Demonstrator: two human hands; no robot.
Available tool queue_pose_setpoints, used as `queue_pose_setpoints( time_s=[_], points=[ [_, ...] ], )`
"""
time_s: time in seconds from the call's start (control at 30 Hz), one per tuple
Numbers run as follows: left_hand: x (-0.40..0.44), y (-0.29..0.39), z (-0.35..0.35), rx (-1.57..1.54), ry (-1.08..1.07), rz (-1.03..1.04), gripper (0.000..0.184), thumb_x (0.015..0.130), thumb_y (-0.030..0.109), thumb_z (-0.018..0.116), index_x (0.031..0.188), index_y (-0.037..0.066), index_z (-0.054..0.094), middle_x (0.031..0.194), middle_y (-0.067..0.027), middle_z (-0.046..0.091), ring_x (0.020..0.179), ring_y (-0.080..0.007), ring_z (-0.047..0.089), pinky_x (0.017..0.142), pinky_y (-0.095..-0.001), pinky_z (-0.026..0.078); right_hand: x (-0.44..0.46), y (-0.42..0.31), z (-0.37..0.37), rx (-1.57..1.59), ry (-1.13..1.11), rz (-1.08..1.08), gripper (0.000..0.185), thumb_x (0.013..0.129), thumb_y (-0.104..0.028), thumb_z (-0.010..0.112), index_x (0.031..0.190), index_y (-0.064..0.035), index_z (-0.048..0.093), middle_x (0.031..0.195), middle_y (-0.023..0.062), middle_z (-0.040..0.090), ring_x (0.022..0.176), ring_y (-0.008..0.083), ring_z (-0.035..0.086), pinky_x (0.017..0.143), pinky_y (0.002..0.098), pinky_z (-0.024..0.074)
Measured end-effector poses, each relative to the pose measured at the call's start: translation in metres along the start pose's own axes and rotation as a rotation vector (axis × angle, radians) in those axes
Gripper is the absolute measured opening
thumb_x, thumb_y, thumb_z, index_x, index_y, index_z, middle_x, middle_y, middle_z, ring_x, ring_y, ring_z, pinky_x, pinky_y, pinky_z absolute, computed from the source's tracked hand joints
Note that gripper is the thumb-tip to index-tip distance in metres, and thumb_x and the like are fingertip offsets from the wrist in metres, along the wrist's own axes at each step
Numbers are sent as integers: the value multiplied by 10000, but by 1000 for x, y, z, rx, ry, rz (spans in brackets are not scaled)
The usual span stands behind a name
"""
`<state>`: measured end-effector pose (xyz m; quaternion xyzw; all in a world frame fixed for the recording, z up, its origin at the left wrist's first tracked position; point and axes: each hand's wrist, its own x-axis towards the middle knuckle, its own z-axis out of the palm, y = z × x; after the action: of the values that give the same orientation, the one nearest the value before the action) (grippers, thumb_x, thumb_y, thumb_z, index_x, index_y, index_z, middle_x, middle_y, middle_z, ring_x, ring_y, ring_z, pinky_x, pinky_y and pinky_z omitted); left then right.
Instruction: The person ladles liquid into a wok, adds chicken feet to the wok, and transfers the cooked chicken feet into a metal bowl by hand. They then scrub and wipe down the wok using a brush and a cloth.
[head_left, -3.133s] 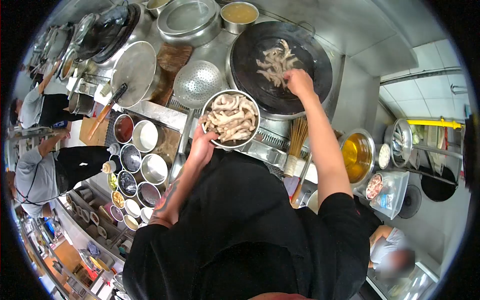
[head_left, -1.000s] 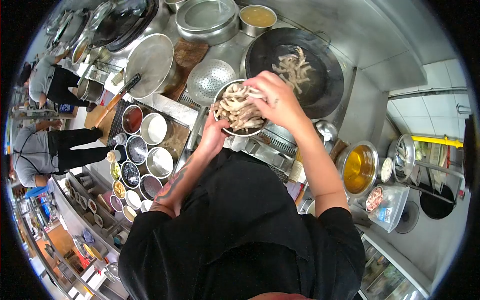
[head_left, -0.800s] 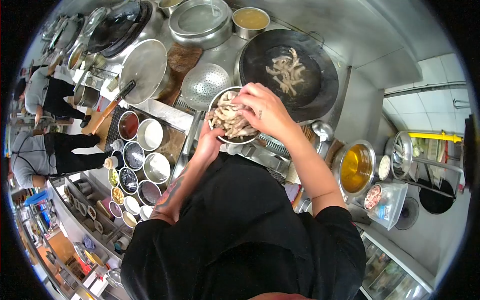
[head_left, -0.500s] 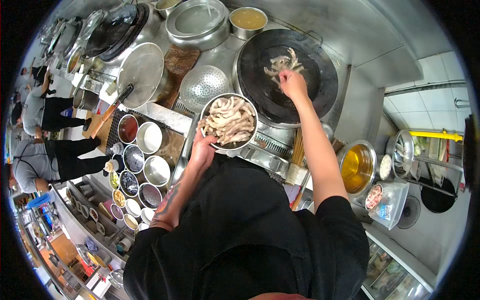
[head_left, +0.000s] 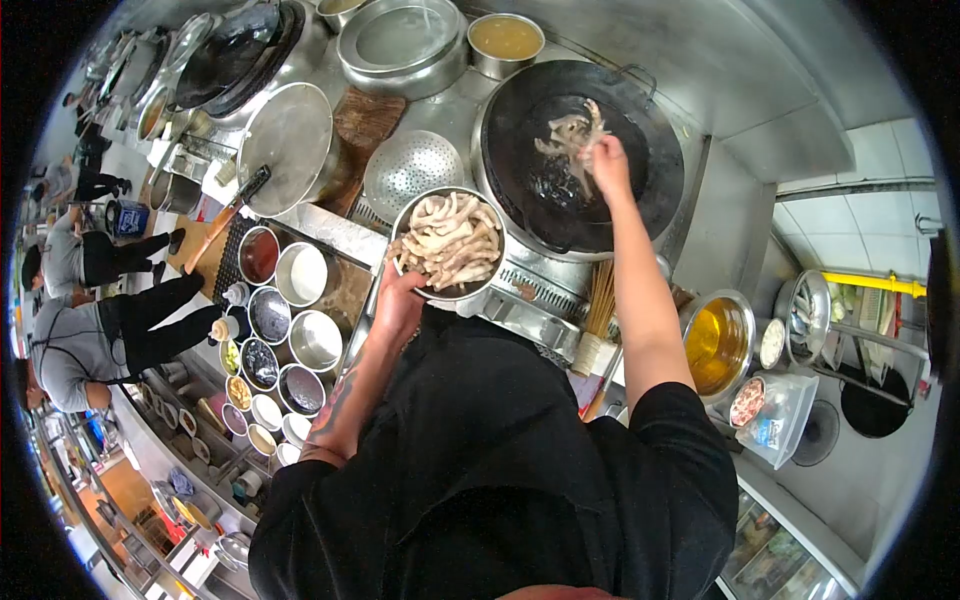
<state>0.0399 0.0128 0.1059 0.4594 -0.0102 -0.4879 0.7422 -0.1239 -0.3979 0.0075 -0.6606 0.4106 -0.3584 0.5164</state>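
- Reading the head view as a clock face, I have my left hand (head_left: 399, 303) at the 7 to 8 o'clock side of a round silver metal bowl (head_left: 502, 248), fingers closed around its edge.
- The bowl's mouth faces up toward my camera; being round, it shows no long axis. It holds a heap of long, pale, clawed feet (head_left: 450, 238), most lying slantwise, roughly 8 to 2 o'clock.
- At 2 o'clock from the bowl sits the wide black round wok (head_left: 525, 195), its loop handle at 1 o'clock.
- My right hand (head_left: 609, 165) reaches over the wok, fingers drawn in at a small clump of pale feet (head_left: 567, 135). I cannot tell how far apart the fingertips are or whether they grip one.
- In that clump, one foot points toward 12 o'clock and another toward 6; the rest overlap.
- A round perforated steel strainer (head_left: 412, 172) lies on the steel desk (head_left: 455, 110) at 11 o'clock from the bowl, just beside it.
- A bundled bamboo brush (head_left: 599, 310) is at 6 o'clock from the wok, a round metal pan of amber liquid (head_left: 716, 343) at 5.
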Motion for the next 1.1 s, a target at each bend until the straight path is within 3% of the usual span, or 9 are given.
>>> queue_pose_setpoints(
  time_s=[0.07, 0.13, 0.33, 0.53, 0.63, 0.73, 0.77, 0.83, 1.1],
  points=[
    [1, 0, -2, -34, -1, -11, 750, 794, -135, 453, 1509, 29, 300, 1476, -201, 468, 1336, -340, 508, 1102, -463, 436, 2, -13, -19, 277, 39, 248, 186, 988, -167, 488, 1027, -23, 599, 827, 105, 703, 776, 173, 696, 651, 312, 546],
    [1, 1, -3, -41, -6, -12, 751, 794, -134, 453, 1510, 31, 299, 1478, -201, 465, 1335, -341, 508, 1096, -464, 440, 15, -3, -34, -135, -89, 380, 249, 953, -269, 590, 992, -27, 635, 937, 150, 727, 857, 235, 723, 726, 353, 561],
    [5, 4, 8, -14, -19, -8, 779, 770, -145, 405, 1515, 37, 272, 1487, -202, 450, 1337, -370, 505, 1075, -497, 468, -26, 4, 17, -1181, -170, 56, 513, 804, -370, 785, 1243, -139, 655, 1114, 216, 709, 1009, 413, 684, 876, 487, 543],
    [11, 0, 8, 3, -44, 0, 762, 764, -153, 419, 1496, 10, 284, 1468, -220, 462, 1319, -365, 522, 1058, -463, 490, -41, -67, 11, -1030, -107, 135, 363, 812, -232, 750, 1132, -77, 683, 1012, 180, 740, 958, 355, 721, 808, 440, 566],
    [13, -2, 9, -30, -97, 21, 741, 780, -145, 433, 1489, 19, 296, 1474, -210, 457, 1310, -352, 528, 1051, -461, 492, -32, -38, -29, -119, -289, 147, 326, 861, -257, 745, 1103, -44, 702, 904, 84, 743, 747, 162, 703, 667, 317, 545],
    [9, 3, 17, -12, -66, -36, 748, 786, -145, 432, 1497, 41, 292, 1490, -202, 439, 1313, -345, 520, 1047, -469, 492, -53, -94, -32, -859, -269, 186, 210, 896, -61, 684, 1092, 14, 682, 937, 58, 738, 824, 159, 704, 697, 276, 533],
    [10, 5, 19, 29, -64, -66, 768, 791, -138, 425, 1516, 65, 274, 1503, -199, 421, 1318, -344, 510, 1044, -480, 491, -58, -103, -32, -859, -260, 187, 210, 896, -61, 684, 1092, 14, 682, 937, 58, 738, 824, 159, 704, 697, 276, 533],
    [13, 3, 22, 29, -87, -68, 775, 793, -134, 420, 1523, 70, 265, 1503, -199, 420, 1317, -347, 510, 1040, -480, 493, -70, -122, -30, 32, -456, 207, 227, 876, -83, 723, 1089, -13, 686, 950, 31, 727, 834, 135, 686, 720, 277, 525],
    [22, -10, 24, -26, -143, -101, 767, 798, -101, 456, 1514, 104, 276, 1417, -162, 506, 1195, -311, 604, 861, -466, 585, -125, -256, 24, -299, -992, -189, 225, 894, -117, 710, 1094, -26, 656, 810, -46, 595, 697, 60, 452, 610, 261, 391]
  ],
)
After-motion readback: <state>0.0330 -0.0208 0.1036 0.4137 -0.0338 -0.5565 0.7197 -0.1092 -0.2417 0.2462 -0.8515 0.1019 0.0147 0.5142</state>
